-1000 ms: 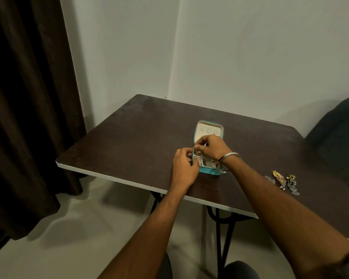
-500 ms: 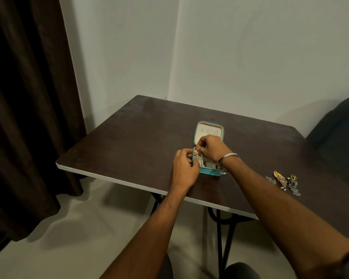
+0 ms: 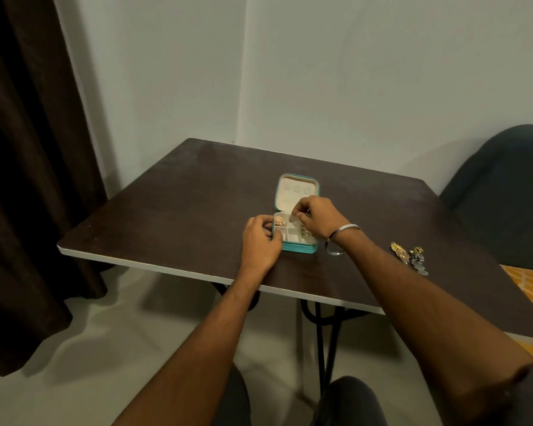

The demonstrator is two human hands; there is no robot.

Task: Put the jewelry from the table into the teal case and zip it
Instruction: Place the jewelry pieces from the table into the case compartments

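Case open, long axis running away, lid at far end; L hand grips base, R hand curled, contents unclear.

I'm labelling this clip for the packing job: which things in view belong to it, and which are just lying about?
Belongs to the job:
- teal case, open, steadied by the left hand
- gold jewelry in its back-left compartment
- right hand over the case, fingers curled
- loose jewelry pile on the table

Just there:
- dark curtain
- dark chair
- bangle on the right wrist
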